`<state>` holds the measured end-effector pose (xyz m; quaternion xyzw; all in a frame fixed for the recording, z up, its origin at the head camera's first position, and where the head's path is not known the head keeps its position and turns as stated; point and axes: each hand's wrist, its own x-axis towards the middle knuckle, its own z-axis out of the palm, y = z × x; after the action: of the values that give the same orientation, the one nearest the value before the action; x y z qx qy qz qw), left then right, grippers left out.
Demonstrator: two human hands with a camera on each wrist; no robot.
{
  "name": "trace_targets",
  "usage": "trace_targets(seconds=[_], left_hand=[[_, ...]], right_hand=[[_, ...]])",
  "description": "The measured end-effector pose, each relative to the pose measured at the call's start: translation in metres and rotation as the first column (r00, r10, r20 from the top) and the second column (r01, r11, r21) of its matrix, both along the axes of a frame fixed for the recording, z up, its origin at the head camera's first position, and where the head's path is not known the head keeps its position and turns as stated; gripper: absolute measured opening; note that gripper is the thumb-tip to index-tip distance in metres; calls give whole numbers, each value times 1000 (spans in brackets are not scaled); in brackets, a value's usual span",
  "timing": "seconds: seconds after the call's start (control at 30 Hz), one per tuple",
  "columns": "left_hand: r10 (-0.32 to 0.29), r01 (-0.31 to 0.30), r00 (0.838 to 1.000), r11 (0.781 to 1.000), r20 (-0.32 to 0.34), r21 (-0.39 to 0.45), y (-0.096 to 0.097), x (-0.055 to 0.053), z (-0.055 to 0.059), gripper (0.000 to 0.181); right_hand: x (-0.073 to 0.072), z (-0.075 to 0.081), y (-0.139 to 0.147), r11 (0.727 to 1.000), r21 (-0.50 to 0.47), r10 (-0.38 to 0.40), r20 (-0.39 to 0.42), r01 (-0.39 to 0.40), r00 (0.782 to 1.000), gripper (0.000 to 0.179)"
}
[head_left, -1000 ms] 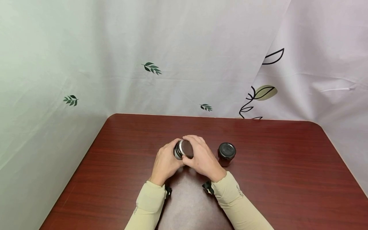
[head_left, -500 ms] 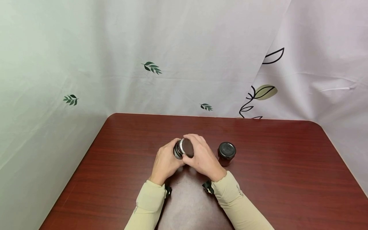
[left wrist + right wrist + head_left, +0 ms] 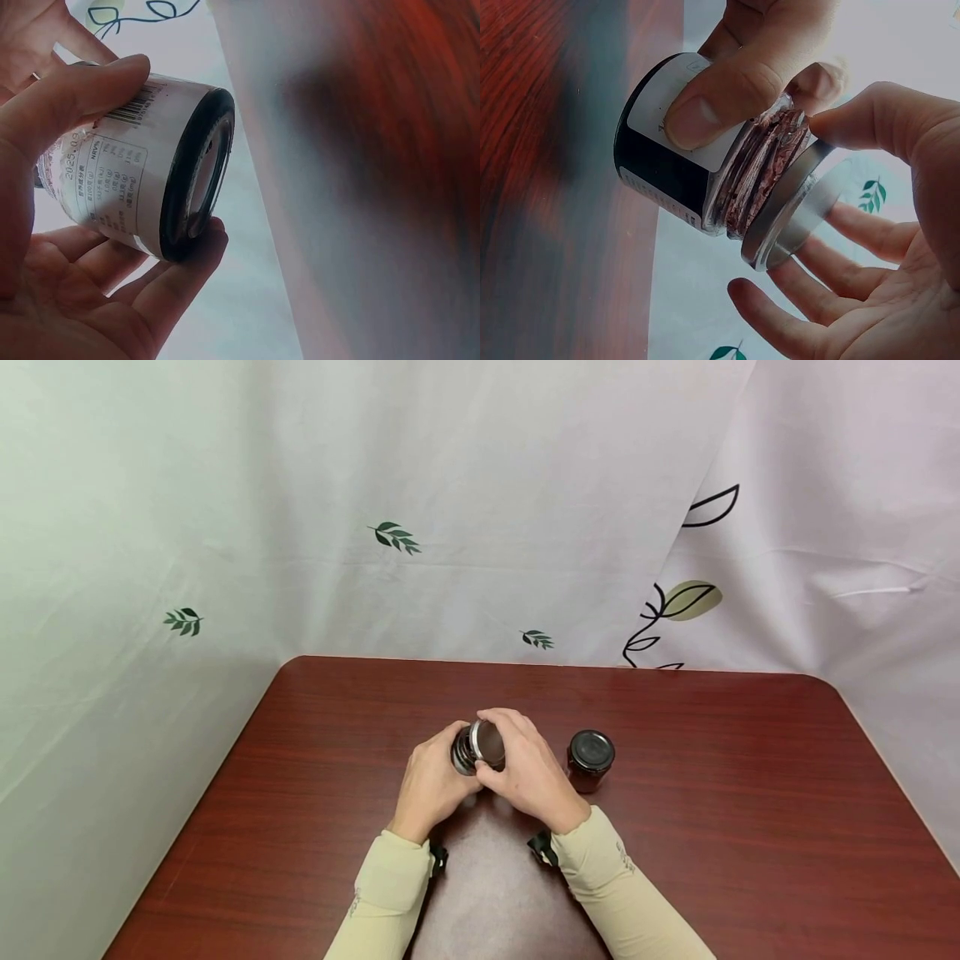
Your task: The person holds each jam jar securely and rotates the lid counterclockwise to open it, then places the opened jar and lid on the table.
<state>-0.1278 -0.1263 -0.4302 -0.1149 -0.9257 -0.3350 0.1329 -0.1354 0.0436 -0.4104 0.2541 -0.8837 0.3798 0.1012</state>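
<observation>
My left hand grips a glass jar around its body, thumb across the white label. The jar is tipped on its side, with its base toward the left and its mouth toward my right hand. Reddish-brown contents show through the glass at the threaded neck. Thumb and fingers of the right hand hold the lid by its edge. That lid sits askew at the mouth, with the neck threads exposed beside it. In the left wrist view, printed text and a barcode cover the jar's label.
A second jar with a black lid stands upright on the reddish-brown wooden table, just right of my right hand. White curtains with leaf prints hang behind the table and along its sides.
The lid has shifted slightly to the right, away from the jar's body, and a bit more of the neck shows. Both hands stay in nearly the same place.
</observation>
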Motion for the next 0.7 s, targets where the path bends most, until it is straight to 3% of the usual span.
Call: trace_targets(seconds=[0.7], left_hand=[[29,-29,997,1000,68,5,-3,-1,1,57]], right_hand=[[-1,-1,2,1000,-19,-12,-13,12,1000,60]])
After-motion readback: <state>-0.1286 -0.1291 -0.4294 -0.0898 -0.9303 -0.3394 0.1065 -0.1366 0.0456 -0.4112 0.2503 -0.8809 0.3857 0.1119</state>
